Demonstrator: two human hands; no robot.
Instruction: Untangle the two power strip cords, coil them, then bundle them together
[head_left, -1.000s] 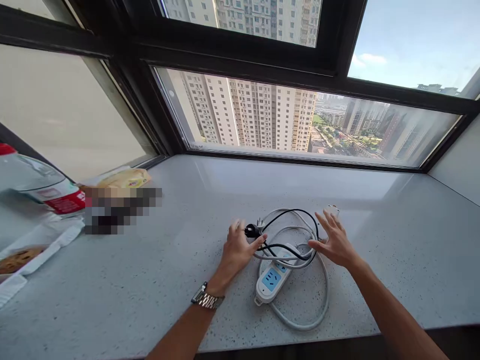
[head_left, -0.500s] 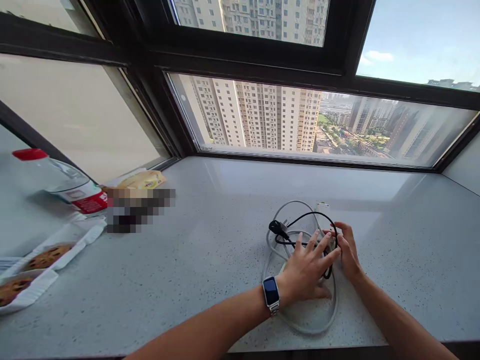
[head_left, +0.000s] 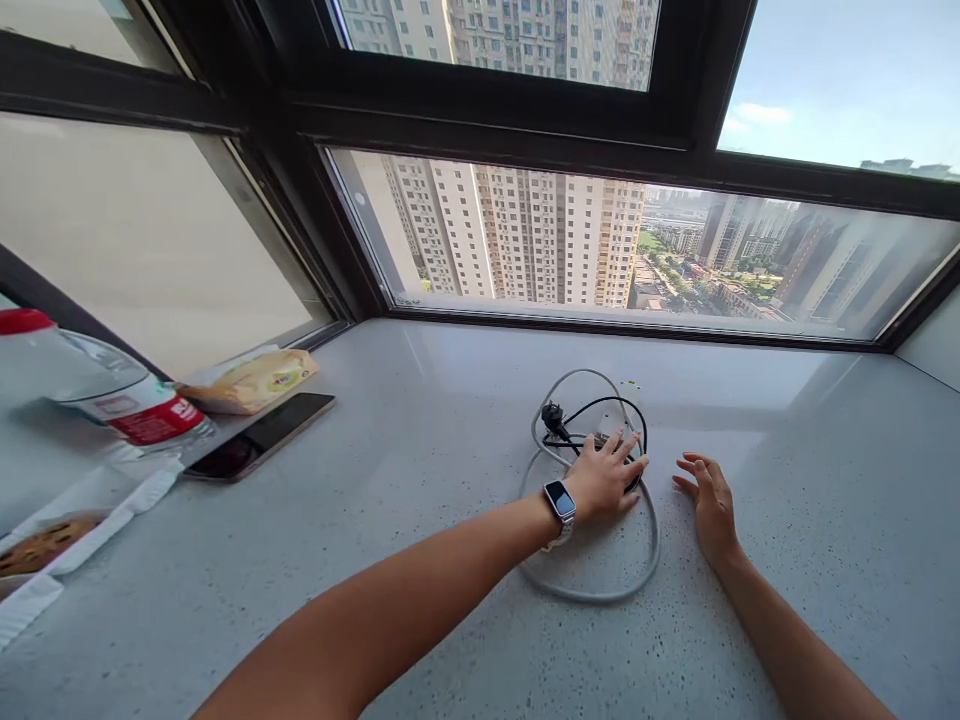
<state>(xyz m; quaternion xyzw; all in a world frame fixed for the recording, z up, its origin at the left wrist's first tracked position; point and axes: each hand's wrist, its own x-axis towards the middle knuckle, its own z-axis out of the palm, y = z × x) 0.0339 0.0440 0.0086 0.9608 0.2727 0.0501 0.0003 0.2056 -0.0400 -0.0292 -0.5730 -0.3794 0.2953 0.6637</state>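
Grey cable coil (head_left: 592, 590) lies on worktop (head_left: 420, 480). Left hand (head_left: 604, 482) presses flat on it, fingers spread. Right hand (head_left: 709, 505) rests beside, fingers open, empty.

Grey cable (head_left: 600, 590), black plug (head_left: 553, 416), speckled pale-grey counter (head_left: 420, 420).

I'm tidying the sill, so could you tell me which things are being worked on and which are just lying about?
In hand: left hand, right hand, white cable, black cable, plug.
Lying about: phone, bottle, packet, tray.
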